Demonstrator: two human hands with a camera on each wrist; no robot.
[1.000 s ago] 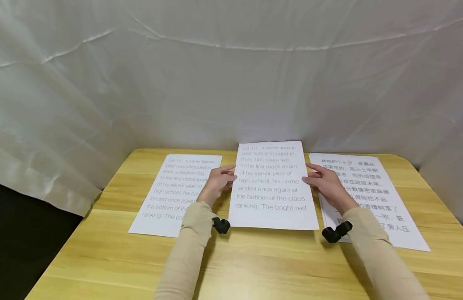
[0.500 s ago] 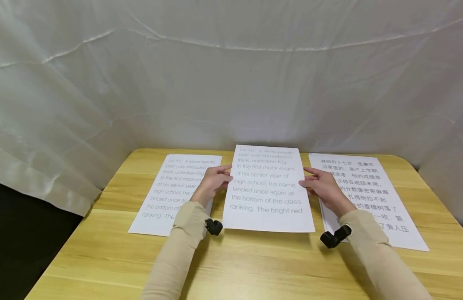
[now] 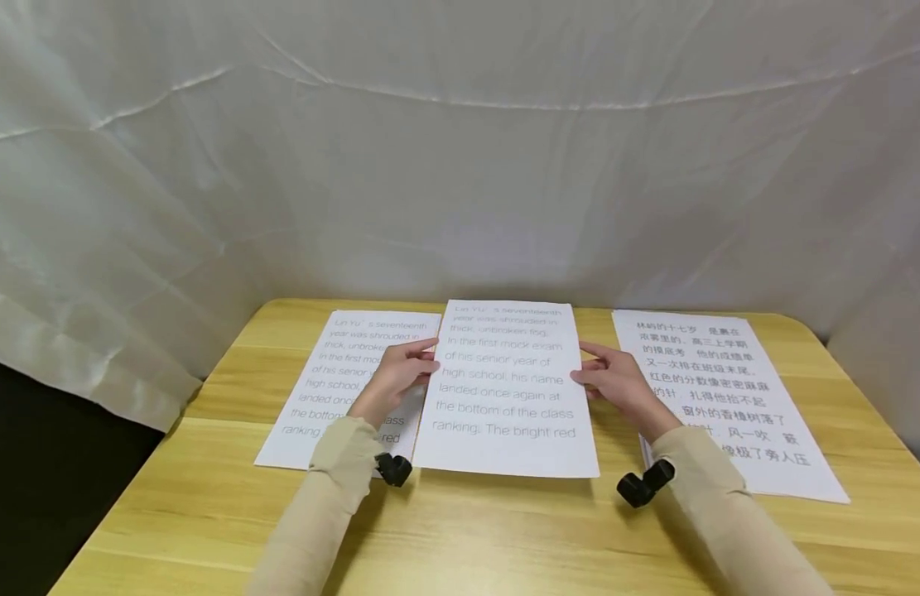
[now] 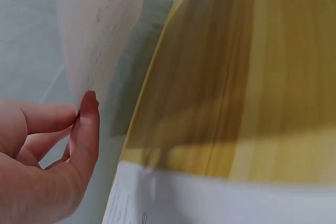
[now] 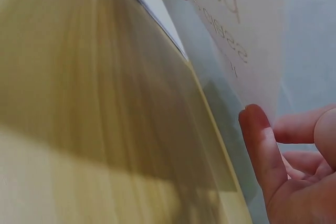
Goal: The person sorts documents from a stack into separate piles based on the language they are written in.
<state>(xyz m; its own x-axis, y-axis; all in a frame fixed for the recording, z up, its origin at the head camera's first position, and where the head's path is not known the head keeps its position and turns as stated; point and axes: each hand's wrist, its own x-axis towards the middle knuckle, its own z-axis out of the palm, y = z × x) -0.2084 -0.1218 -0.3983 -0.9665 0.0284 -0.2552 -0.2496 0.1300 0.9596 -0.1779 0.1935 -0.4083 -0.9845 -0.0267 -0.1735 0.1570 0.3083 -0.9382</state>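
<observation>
A white sheet of paper (image 3: pixel 504 389) printed with English text is held up over the middle of the table, its lower edge casting a shadow. My left hand (image 3: pixel 392 377) pinches its left edge between thumb and fingers; my right hand (image 3: pixel 619 385) pinches the right edge the same way. In the left wrist view the thumb (image 4: pixel 86 129) and forefinger meet at the paper's edge. The right wrist view shows the thumb (image 5: pixel 260 145) against the sheet, whose print shows through reversed. To the left lies a similar English sheet (image 3: pixel 303 406), partly covered by my left hand and the held paper.
Sheets printed with Chinese characters (image 3: pixel 728 397) lie in a pile on the right of the wooden table (image 3: pixel 504 538), partly under my right forearm. A pale cloth (image 3: pixel 460 182) hangs behind the table. A dark area (image 3: pixel 50 480) lies beyond its left edge.
Both hands have carried the held sheet leftward and slightly nearer, so it now overlaps the left sheet in view. More of the Chinese print on the right shows.
</observation>
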